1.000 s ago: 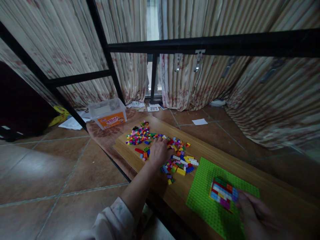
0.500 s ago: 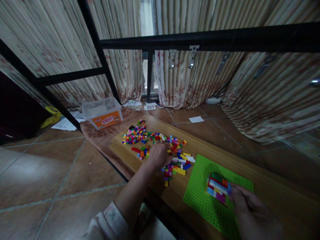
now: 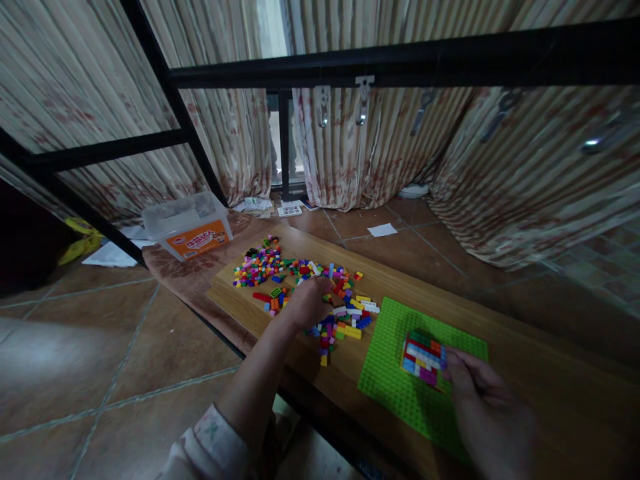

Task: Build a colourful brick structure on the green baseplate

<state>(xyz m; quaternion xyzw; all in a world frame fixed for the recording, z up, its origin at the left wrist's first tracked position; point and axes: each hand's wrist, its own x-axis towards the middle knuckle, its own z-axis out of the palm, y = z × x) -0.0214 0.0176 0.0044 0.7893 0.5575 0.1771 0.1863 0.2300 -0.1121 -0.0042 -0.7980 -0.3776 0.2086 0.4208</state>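
My left hand rests palm down on a spread of small coloured bricks on a wooden board, its fingers curled into the pile; what they hold is hidden. A second heap of tiny bricks lies further left. My right hand lies on the green baseplate, fingertips against the right side of a multicoloured block of stacked bricks built on it.
A clear plastic tub with an orange label stands on the floor beyond the board. A black metal frame crosses above, with striped curtains behind. Papers lie on the tiled floor.
My left hand has drawn back slightly from the far bricks toward the near side of the pile. The view has shifted right and down. My right hand stays at the built block.
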